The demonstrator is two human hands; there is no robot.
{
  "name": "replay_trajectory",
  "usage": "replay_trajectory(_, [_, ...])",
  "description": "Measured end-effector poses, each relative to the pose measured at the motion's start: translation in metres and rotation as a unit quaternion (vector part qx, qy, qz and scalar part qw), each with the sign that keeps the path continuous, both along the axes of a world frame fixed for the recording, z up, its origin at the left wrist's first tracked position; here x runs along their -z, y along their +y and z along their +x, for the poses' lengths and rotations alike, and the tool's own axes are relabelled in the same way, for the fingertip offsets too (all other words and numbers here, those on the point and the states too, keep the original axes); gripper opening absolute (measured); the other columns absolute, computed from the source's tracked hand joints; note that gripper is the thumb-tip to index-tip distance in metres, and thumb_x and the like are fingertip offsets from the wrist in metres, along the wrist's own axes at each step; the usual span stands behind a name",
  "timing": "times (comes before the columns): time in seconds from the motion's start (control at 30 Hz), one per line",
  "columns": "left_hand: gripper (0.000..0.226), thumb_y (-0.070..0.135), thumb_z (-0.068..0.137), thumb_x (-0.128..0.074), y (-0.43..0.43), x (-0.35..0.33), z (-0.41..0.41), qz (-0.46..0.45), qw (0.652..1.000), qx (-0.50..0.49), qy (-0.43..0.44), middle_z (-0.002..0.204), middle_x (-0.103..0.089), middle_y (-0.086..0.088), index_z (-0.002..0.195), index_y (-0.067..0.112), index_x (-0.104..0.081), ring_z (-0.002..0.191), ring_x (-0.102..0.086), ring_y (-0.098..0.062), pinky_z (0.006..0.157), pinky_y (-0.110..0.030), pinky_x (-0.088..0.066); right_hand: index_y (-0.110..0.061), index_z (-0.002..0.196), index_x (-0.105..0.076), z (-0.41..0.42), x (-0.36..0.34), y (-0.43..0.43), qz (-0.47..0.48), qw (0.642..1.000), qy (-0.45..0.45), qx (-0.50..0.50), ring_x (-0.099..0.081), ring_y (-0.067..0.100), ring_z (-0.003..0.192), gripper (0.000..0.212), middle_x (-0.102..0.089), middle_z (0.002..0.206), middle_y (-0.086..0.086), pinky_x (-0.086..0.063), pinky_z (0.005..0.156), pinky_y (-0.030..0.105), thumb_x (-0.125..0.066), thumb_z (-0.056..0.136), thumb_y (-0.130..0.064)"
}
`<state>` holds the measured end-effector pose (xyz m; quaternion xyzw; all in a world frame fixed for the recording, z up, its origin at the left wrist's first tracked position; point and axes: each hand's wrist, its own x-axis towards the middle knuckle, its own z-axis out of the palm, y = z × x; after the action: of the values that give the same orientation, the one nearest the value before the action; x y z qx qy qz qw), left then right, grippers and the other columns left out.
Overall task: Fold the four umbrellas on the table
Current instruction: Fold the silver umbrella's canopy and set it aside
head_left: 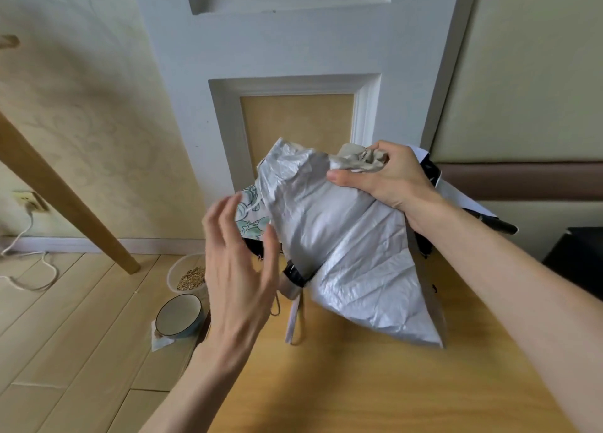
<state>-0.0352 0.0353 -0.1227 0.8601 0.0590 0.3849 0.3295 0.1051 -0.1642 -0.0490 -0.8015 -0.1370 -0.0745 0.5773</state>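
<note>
Silver umbrella [342, 237], bunched top clamped in right hand [388, 178], may splay loose: left hand [238, 276] hovers open, holding nothing.

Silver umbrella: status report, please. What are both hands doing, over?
Right hand grips the silver umbrella by its bunched top. Left hand open beside it. Fabric loose, strap hanging. Floral umbrella lies close behind.
</note>
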Motion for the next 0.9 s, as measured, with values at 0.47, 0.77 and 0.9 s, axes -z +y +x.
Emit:
replay_trajectory(0.47, [0.108, 0.100, 0.068, -0.047, -0.026, 0.030, 0.005, -0.013, 0.986, 0.115, 0.120, 0.163, -0.024, 0.031, 0.161, 0.058, -0.011, 0.126, -0.043, 0.010, 0.091, -0.022, -0.046, -0.021, 0.062, -0.057, -0.014, 0.007, 0.027, 0.005, 0.998, -0.060, 0.004, -0.044, 0.006, 0.055, 0.038, -0.047, 0.051, -0.018, -0.039, 0.059, 0.022, -0.086, 0.083, -0.034])
replay_trajectory(0.77, [0.073, 0.085, 0.095, -0.001, 0.014, 0.035, 0.052, -0.044, 0.961, 0.220, 0.160, 0.172, 0.000, 0.032, 0.163, 0.057, -0.002, 0.162, 0.010, -0.006, 0.131, -0.057, 0.003, -0.004, 0.073, -0.060, -0.020, 0.014, 0.024, 0.023, 0.993, -0.080, -0.079, -0.047, 0.011, 0.063, 0.039, -0.051, 0.064, -0.003, -0.041, 0.062, 0.031, -0.088, 0.083, -0.028])
replay_trajectory(0.9, [0.065, 0.059, 0.109, -0.028, 0.022, 0.037, 0.057, -0.039, 0.986, 0.071, 0.146, 0.176, -0.017, 0.009, 0.168, 0.036, -0.013, 0.163, -0.013, -0.026, 0.127, -0.062, -0.022, -0.012, 0.071, -0.061, -0.016, 0.018, 0.025, -0.008, 0.993, -0.096, -0.071, -0.049, 0.010, 0.061, 0.036, -0.053, 0.061, -0.009, -0.044, 0.061, 0.033, -0.088, 0.082, -0.034])
